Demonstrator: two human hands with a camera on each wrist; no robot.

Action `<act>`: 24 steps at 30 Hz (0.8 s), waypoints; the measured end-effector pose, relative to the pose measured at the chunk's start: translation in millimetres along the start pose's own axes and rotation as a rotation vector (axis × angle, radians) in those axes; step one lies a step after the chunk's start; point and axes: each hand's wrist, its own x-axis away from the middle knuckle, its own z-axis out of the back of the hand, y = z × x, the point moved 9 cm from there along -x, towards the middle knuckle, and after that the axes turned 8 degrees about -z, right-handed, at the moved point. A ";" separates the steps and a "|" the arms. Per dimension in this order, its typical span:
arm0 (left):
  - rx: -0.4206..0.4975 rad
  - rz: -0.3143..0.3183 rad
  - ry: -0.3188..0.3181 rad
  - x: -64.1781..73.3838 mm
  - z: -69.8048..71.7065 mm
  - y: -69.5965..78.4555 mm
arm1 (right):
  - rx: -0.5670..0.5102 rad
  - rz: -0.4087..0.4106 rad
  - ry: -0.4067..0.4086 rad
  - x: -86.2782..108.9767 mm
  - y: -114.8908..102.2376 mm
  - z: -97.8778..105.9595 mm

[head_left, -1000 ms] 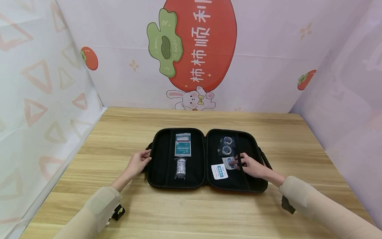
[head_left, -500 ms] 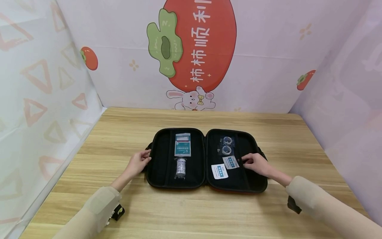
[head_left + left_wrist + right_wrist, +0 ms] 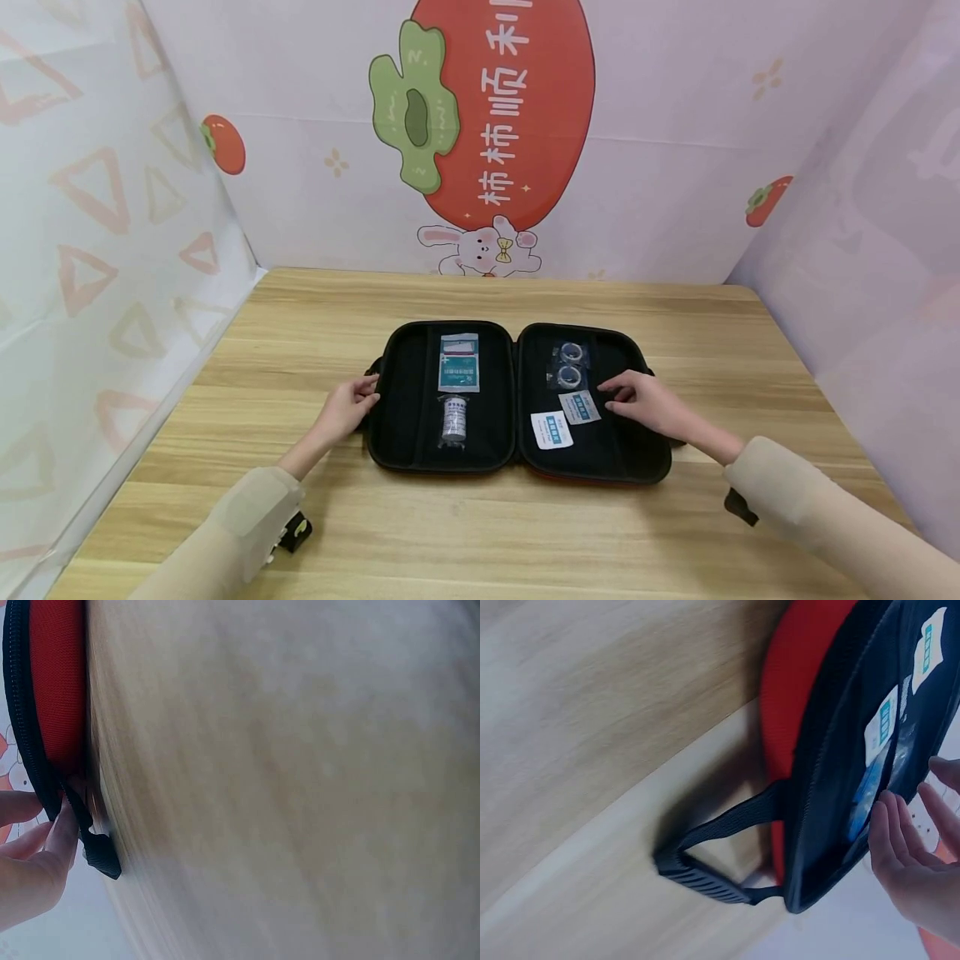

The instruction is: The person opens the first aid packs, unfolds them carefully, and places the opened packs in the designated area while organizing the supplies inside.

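A red-and-black zip case [image 3: 399, 392] lies unfolded flat on the table. My left hand [image 3: 347, 408] pinches its left rim, fingertips at the zipper edge beside a black strap [image 3: 101, 855] in the left wrist view. Over the right half hovers my right hand [image 3: 651, 404], fingers loosely extended and holding nothing. Just left of its fingertips, a white-and-blue square packet [image 3: 580, 407] is tucked under the black elastic band, and a second such packet [image 3: 552, 430] lies beside it. Above them sit two bagged tape rolls [image 3: 571, 367].
The left half holds a green-and-white flat packet [image 3: 459, 363] and a clear-wrapped bandage roll [image 3: 454, 419]. A black carrying handle [image 3: 712, 881] sticks out from the case's right side. Wooden table [image 3: 480, 533] surrounds the case, with printed cloth walls behind and at both sides.
My right hand has let go of the elastic band it was lifting and has drawn back slightly right; the band now lies flat over the packet's edge. The left hand stays at the rim.
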 end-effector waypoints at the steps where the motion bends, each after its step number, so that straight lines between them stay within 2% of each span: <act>1: 0.000 -0.001 0.000 -0.1 0.1 0.1 | 0.003 0.010 -0.010 0.1 -3.2 -1.6; 11: -0.002 -0.010 0.002 0.3 0.1 0.7 | -0.005 0.091 -0.154 -1.1 -28.0 -30.5; 17: -0.004 -0.016 0.003 0.2 0.1 2.3 | 0.010 0.153 -0.177 -4.2 -39.9 -41.8; 24: 0.003 -0.010 0.004 0.2 0.3 0.1 | 0.034 0.145 -0.202 -11.2 -44.7 -54.9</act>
